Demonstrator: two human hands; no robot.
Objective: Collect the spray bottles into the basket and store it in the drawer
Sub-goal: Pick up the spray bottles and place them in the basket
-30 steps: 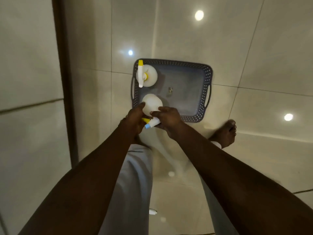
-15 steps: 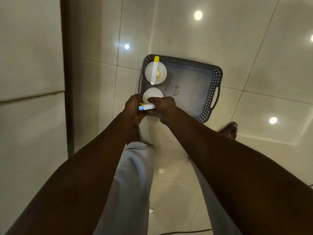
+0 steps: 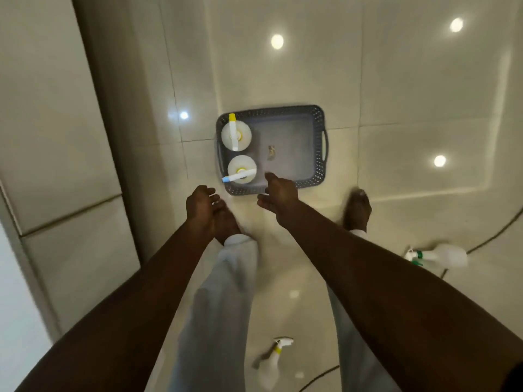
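Observation:
A grey perforated basket point(image 3: 318, 154) sits on the tiled floor ahead of me. Two white spray bottles stand upright along its left side: a yellow-nozzled one point(image 3: 236, 134) at the far corner and a blue-nozzled one point(image 3: 242, 170) at the near corner. My left hand point(image 3: 202, 206) hovers open just short of the basket's near left corner. Over the near rim, my right hand point(image 3: 278, 190) is open with fingers spread and holds nothing. A white bottle with a green trigger point(image 3: 437, 256) lies on the floor at right. Another white bottle point(image 3: 273, 360) lies near my feet.
A pale cabinet front with horizontal seams point(image 3: 56, 165) runs down the left side. My bare feet point(image 3: 357, 207) and pale trouser legs are below the basket. A dark cable point(image 3: 492, 236) crosses the floor at right. Ceiling lights reflect in the glossy tiles.
Both hands let go of the blue-nozzled bottle, which now stands in the basket, and pulled back toward me. The view has risen, showing two more bottles on the floor.

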